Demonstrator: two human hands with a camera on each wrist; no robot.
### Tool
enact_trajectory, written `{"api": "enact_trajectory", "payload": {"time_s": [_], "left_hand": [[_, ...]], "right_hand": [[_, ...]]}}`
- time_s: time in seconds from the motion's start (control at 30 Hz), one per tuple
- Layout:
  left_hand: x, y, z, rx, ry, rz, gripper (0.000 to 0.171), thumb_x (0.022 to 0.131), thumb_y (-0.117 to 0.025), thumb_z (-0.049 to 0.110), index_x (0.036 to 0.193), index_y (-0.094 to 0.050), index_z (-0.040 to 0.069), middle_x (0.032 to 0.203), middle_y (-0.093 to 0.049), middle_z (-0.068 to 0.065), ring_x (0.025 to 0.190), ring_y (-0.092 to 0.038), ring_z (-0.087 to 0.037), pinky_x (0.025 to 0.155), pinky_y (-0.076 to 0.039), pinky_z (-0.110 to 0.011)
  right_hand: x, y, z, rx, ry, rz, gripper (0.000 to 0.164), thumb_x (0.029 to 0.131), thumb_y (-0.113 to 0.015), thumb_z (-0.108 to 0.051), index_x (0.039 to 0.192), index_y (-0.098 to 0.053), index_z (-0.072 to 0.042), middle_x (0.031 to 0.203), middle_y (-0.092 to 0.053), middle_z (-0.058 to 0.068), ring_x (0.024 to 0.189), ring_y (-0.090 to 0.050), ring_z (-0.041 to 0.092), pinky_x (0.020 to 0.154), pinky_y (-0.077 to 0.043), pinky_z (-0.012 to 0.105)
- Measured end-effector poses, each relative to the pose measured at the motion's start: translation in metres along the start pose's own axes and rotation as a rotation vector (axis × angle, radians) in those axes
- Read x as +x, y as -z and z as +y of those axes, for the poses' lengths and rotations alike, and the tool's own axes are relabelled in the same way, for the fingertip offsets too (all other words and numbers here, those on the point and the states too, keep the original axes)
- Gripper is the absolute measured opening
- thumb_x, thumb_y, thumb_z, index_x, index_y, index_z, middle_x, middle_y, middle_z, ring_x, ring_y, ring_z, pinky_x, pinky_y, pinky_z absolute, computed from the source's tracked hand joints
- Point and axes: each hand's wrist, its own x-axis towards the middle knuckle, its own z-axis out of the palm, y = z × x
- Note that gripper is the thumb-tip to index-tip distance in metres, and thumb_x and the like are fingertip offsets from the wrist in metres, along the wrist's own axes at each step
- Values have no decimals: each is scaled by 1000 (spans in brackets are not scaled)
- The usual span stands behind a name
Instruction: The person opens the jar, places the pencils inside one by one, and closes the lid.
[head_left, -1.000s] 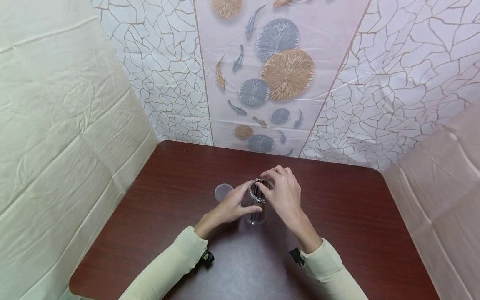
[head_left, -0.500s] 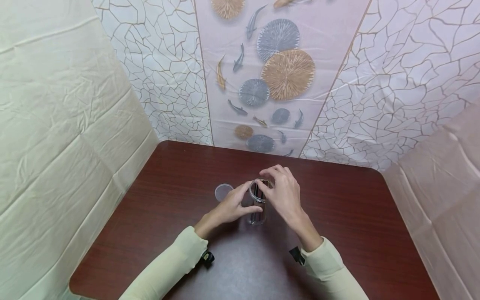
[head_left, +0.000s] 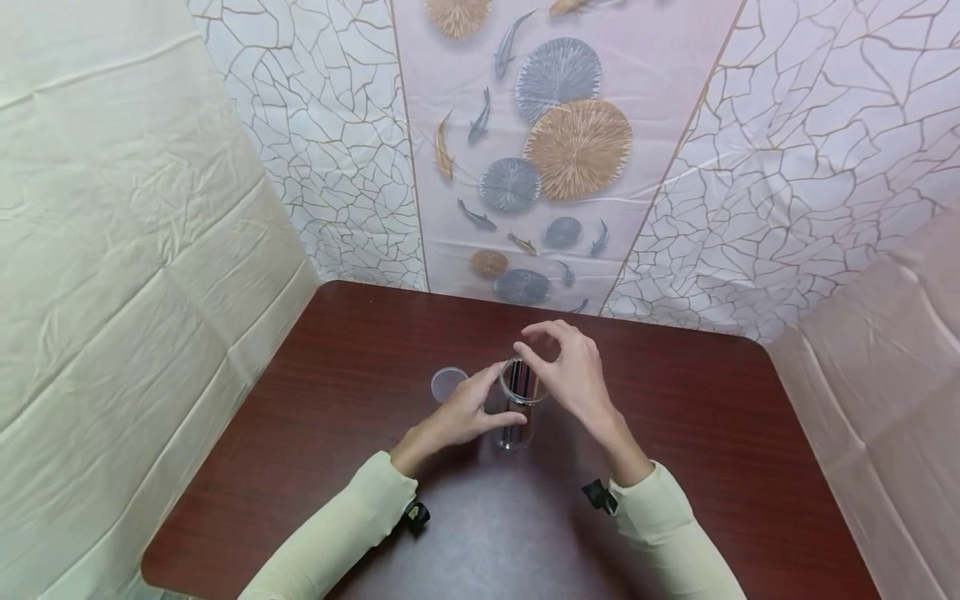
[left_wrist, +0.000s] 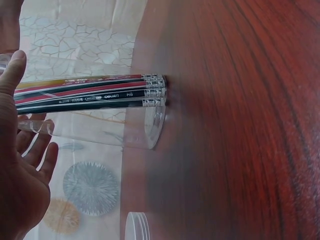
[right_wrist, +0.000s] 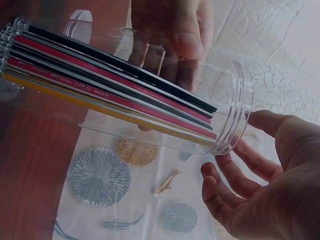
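Note:
A clear, open-topped plastic jar [head_left: 513, 444] stands upright on the table. Inside it, several pencils [left_wrist: 105, 96] with red, black and yellow barrels lean to one side, their ferrule ends at the jar's bottom. My left hand [head_left: 467, 408] grips the jar around its side, thumb across the near face. Over the mouth is my right hand [head_left: 576, 375], thumb and index finger curved and apart with nothing between them. In the right wrist view its thumb tip is right at the jar's rim [right_wrist: 235, 107], and the other fingers curve beside it.
A round clear lid [head_left: 448, 383] lies on the table left of the jar, just beyond my left hand. The dark red wooden table [head_left: 360, 350] meets a patterned cloth wall [head_left: 360, 167] at the back, with pale cloth on both sides.
My right hand has risen slightly from the jar's mouth, and its fingertips sit higher above the rim. The left hand keeps its hold on the jar; the lid stays put.

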Motion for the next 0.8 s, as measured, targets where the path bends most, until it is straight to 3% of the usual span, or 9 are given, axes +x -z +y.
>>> {"api": "enact_trajectory", "payload": {"time_s": [0.2,0.33,0.53,0.8], "left_hand": [[-1,1,1,19,8,-1,91,88,-89,36,159,-41,4,151,-58,-13,140,-55,-27,115,-45,-44],[-1,1,1,15,20,-5,95,87,-90,37,161,-39,3,156,-54,-15,143,-52,-29,117,-43,-45],[1,3,0,5,26,-13,98,86,-91,39,162,-37,7,157,-53,-13,143,-52,-26,116,-43,-45],[3,17,-8,-19,3,8,102,83,-94,38,163,-36,11,153,-57,-3,142,-52,-19,117,-41,-43]], "right_hand": [[-5,-1,4,100,-21,-67,23,97,-81,-29,115,-78,-15,104,-75,2,83,-65,21,75,-52,42],[-9,-2,8,205,-32,-120,32,97,-81,-28,124,-74,-13,112,-74,5,96,-70,22,86,-58,47],[-17,-1,16,276,-23,-189,53,92,-86,-29,139,-65,-16,129,-71,4,120,-67,23,99,-54,47],[-32,-4,37,300,15,-212,72,85,-92,-23,148,-57,-19,138,-68,7,124,-64,24,103,-49,49]]}}
